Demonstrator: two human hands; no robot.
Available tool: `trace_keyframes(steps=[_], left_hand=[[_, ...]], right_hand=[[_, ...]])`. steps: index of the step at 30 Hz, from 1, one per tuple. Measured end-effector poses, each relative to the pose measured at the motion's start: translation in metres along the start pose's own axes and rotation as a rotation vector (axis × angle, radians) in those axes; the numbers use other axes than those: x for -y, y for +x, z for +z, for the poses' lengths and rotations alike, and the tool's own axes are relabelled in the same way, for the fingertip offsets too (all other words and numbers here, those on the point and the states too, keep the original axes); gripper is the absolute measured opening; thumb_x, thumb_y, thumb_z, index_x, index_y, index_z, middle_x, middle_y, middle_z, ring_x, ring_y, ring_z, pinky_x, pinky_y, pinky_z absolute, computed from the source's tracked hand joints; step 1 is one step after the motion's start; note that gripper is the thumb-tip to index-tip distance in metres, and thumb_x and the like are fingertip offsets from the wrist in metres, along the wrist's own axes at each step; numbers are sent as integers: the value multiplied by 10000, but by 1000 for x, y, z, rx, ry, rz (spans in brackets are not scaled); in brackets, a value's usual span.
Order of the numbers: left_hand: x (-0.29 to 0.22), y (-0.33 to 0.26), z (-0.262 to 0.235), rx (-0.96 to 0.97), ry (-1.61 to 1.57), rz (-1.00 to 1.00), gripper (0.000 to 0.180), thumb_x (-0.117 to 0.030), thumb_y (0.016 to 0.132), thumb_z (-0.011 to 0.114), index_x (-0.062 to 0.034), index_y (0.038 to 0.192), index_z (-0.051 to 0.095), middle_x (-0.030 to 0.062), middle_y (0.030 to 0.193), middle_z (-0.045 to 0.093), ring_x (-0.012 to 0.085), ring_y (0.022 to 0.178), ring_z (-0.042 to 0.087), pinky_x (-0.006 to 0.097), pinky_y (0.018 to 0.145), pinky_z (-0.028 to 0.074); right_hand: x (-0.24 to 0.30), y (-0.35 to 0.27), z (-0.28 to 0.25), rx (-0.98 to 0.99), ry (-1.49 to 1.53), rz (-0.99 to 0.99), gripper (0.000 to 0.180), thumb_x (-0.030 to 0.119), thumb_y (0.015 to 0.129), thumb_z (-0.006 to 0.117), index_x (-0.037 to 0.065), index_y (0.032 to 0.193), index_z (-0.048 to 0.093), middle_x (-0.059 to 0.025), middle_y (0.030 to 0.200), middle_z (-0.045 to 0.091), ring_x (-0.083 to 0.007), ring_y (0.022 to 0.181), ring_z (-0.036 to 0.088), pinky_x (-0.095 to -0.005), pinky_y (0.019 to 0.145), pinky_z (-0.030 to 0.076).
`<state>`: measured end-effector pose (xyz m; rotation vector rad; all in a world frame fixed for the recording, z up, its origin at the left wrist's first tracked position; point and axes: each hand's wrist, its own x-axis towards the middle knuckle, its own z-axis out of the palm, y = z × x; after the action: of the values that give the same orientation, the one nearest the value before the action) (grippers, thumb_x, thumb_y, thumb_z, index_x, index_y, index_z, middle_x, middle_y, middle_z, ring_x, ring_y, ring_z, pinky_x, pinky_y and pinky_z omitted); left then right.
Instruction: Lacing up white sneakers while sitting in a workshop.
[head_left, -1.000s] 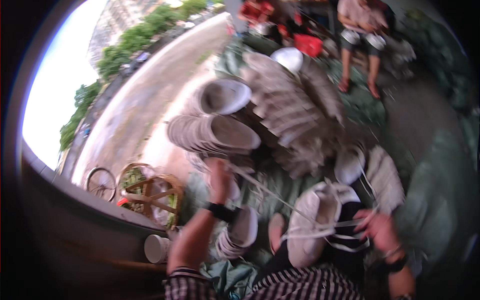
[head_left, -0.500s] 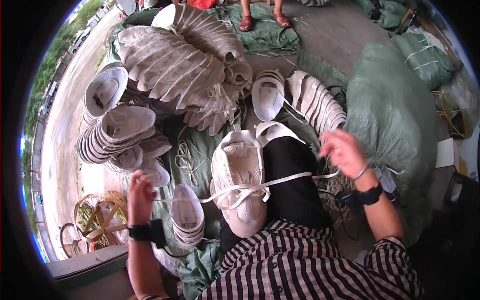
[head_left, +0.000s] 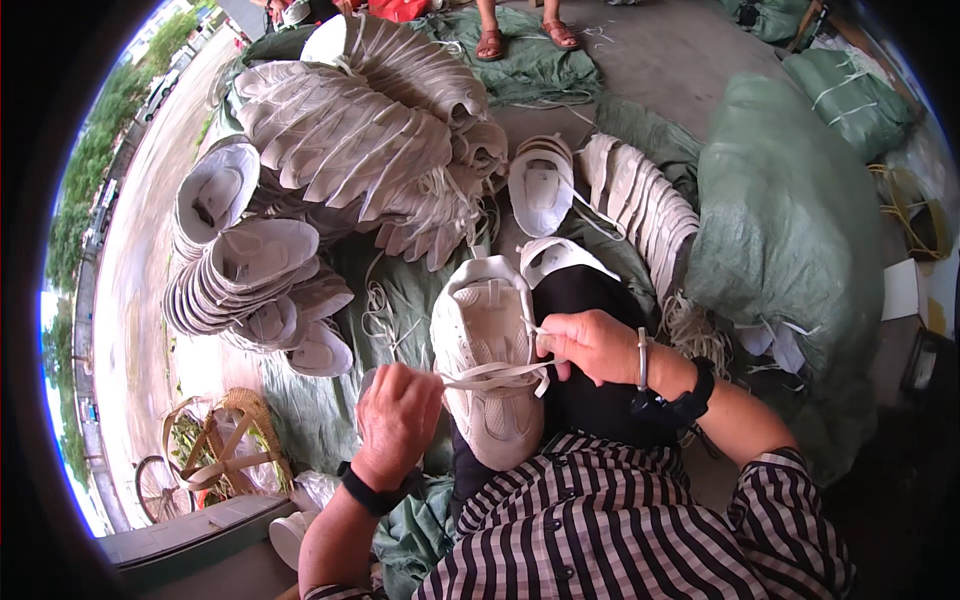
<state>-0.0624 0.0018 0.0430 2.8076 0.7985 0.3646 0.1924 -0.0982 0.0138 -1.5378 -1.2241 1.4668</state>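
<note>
**A:** What's in the hands here? Center of the frame, on the lap?

**B:** A nested stack of white shoe uppers [head_left: 490, 365] lying on the dark trouser leg. The left hand [head_left: 398, 420] is clenched on one end of a flat white strap [head_left: 495, 375], and the right hand [head_left: 592, 345] pinches the other end across the stack.

**A:** Tricky to handle?

**B:** I'd guess light and floppy, and the pieces could slide apart. Best gripped around the middle, where the strap crosses. More bundles [head_left: 340, 130] are piled at the upper left.
</note>
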Motion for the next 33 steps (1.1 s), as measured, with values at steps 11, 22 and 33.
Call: trace_keyframes(steps=[11, 22, 33], left_hand=[[-8, 23, 65, -465, -529, -271, 203, 62, 723, 561, -53, 890, 552, 52, 733, 500, 126, 533, 413, 252, 491, 343], [-21, -24, 65, -145, -699, -513, 169, -27, 779, 648, -34, 847, 493, 27, 678, 461, 105, 582, 400, 250, 536, 378], [-8, -14, 63, -333, -1082, -523, 65, -105, 923, 506, -48, 894, 502, -21, 647, 518, 16, 527, 394, 167, 472, 315]], right_hand=[[-33, -7, -33, -64, 426, -41, 154, 141, 834, 605, 40, 948, 584, 51, 620, 473, -3, 458, 396, -147, 385, 276], [-85, -16, -68, -834, 97, 183, 190, 182, 883, 541, 13, 866, 628, -64, 690, 618, -109, 428, 526, -236, 386, 395], [-15, -3, 58, -296, -774, -476, 89, 132, 767, 605, 79, 789, 538, -81, 764, 536, -263, 630, 603, -353, 535, 497]])
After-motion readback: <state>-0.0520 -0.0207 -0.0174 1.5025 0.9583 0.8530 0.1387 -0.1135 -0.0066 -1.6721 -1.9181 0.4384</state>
